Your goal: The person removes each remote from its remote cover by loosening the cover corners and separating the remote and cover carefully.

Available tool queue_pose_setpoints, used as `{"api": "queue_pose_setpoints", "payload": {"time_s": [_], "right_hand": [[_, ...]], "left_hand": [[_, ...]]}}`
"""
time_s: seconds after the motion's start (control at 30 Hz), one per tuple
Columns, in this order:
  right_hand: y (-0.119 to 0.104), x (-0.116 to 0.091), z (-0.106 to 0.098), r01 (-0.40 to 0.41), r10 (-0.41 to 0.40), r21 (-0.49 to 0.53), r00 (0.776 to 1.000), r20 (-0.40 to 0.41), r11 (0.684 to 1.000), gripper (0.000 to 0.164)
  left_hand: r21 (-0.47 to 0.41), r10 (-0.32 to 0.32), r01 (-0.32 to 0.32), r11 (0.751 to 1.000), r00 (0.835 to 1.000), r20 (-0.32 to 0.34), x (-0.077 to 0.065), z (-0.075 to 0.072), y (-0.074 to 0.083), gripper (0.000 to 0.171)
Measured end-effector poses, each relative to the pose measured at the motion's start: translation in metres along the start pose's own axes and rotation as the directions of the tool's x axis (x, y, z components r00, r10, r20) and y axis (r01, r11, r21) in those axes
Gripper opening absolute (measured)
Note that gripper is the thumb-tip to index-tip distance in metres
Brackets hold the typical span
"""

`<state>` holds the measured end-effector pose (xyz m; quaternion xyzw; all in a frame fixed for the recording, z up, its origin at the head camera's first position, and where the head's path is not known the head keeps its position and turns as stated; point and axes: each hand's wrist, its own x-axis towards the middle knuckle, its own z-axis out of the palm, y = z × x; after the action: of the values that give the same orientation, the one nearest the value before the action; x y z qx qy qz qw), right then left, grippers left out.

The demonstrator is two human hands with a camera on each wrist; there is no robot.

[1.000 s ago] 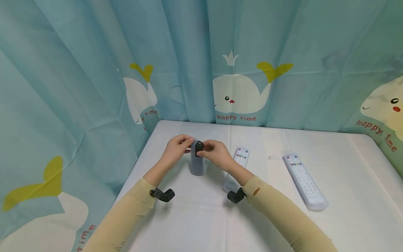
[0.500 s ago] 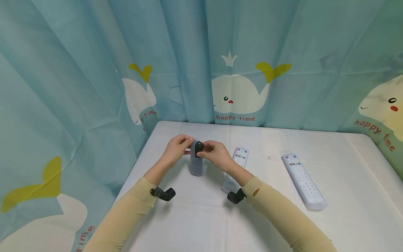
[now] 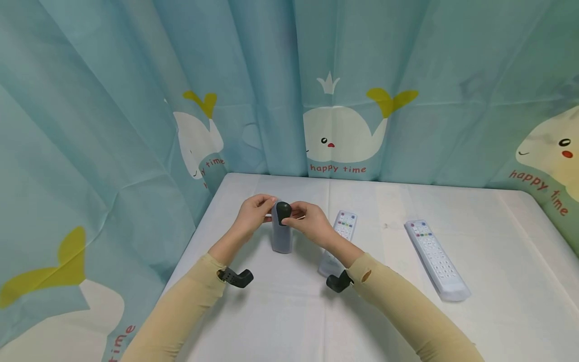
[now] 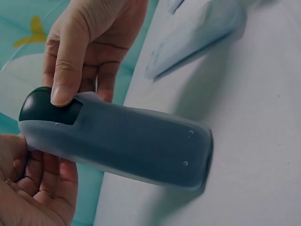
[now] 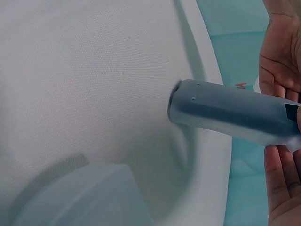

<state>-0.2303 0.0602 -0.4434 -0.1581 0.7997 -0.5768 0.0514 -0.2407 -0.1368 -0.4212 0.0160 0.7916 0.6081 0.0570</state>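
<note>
A black remote control (image 3: 284, 213) stands on end on the white table inside a translucent silicone sleeve (image 3: 282, 242). Its rounded black end sticks out of the sleeve at the top, as the left wrist view also shows. My left hand (image 3: 252, 215) pinches the upper left edge of the sleeve; its fingers are partly hidden behind it. My right hand (image 3: 315, 222) grips the upper right side, its thumb pressing on the bare black end and its fingers behind. In the right wrist view, the sleeve (image 5: 225, 110) slants down to the tabletop.
Just right of my hands lies a white remote (image 3: 345, 226) in a clear sleeve, partly hidden by my right forearm. Farther right is another sleeved white remote (image 3: 436, 260). A blue whale-print curtain (image 3: 271, 100) hangs behind and left of the table (image 3: 289, 322).
The sleeved remote's top shifts slightly left, with both hands still holding it. The two white remotes stay where they are.
</note>
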Motion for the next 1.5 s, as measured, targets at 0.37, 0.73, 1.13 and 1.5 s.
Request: {"api": "queue_pose_setpoints", "payload": {"time_s": [0.37, 0.73, 1.13, 1.5], "right_hand": [[0.002, -0.001, 0.001, -0.003, 0.003, -0.001, 1.0, 0.0, 1.0, 0.029], [0.005, -0.002, 0.001, 0.002, -0.002, -0.037, 1.0, -0.006, 0.999, 0.028], [0.004, -0.002, 0.002, -0.002, 0.002, -0.027, 1.0, 0.005, 1.0, 0.028], [0.006, -0.004, 0.002, -0.013, 0.013, 0.011, 1.0, 0.004, 1.0, 0.03]], "left_hand": [[0.021, -0.013, 0.013, 1.0, 1.0, -0.001, 0.001, -0.001, -0.013, 0.027], [0.093, -0.012, 0.011, 0.996, 1.0, 0.017, -0.002, 0.003, -0.027, 0.026], [0.002, -0.163, 0.163, 0.987, 0.983, 0.079, -0.01, -0.006, -0.028, 0.042], [-0.048, -0.196, 0.203, 0.978, 0.972, 0.127, -0.015, -0.011, -0.022, 0.043]]}}
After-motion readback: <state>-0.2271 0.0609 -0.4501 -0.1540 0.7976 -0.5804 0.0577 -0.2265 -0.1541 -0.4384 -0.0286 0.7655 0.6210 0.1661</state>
